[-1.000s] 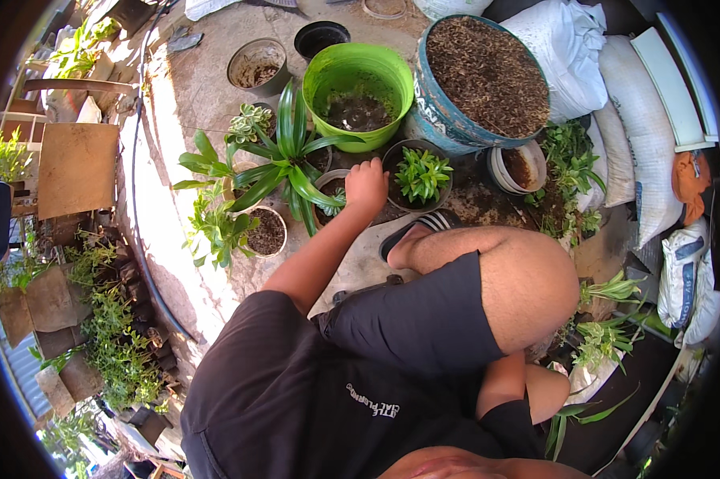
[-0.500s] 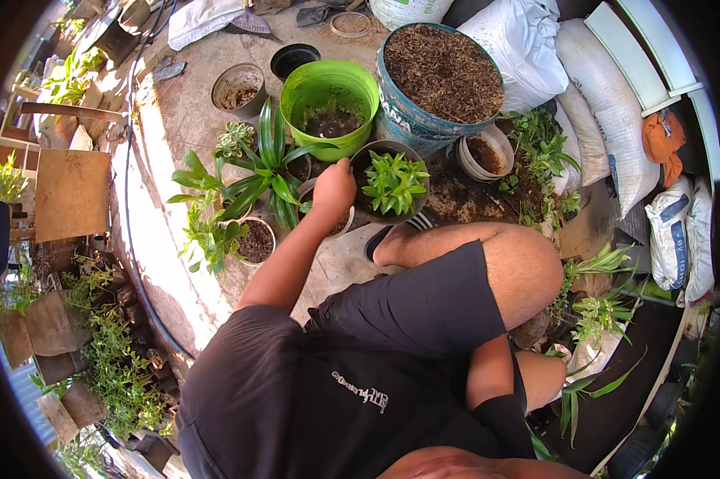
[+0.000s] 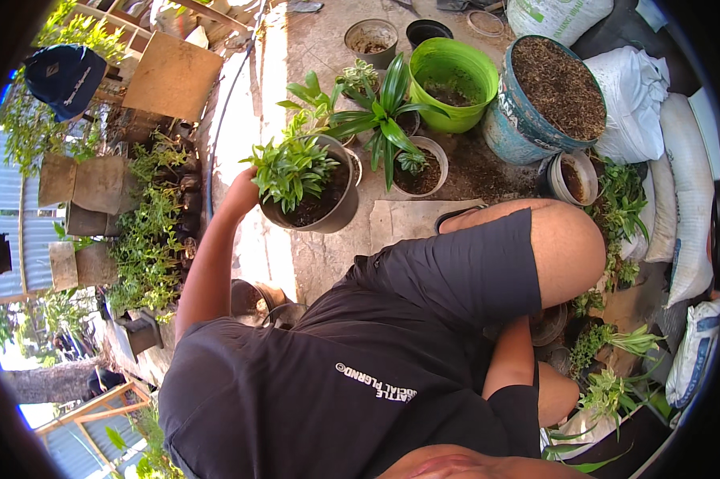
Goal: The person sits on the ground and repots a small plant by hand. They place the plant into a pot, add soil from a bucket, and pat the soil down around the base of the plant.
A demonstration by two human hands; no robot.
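Observation:
My left hand (image 3: 240, 191) is shut on the rim of a dark round pot (image 3: 322, 207) and holds it tilted above the concrete ground, left of my bent knee. A bushy green plant (image 3: 290, 166) grows in the pot's dark soil. Just beyond the pot stand a spiky long-leaved plant (image 3: 384, 112) and a small pale pot (image 3: 421, 168) with a seedling. My right forearm (image 3: 510, 359) runs down behind my thigh. Its hand is hidden.
A green bucket (image 3: 452, 80) and a blue tub of soil (image 3: 547, 88) stand at the back. White sacks (image 3: 663, 104) line the right side, and a flat slab (image 3: 408, 219) lies by my knee. Seedling bags (image 3: 148, 231) crowd the left, and small plants (image 3: 615, 383) the lower right.
My left hand took hold of the potted plant in front of my knee and has lifted it leftward and nearer to me. My view has turned left.

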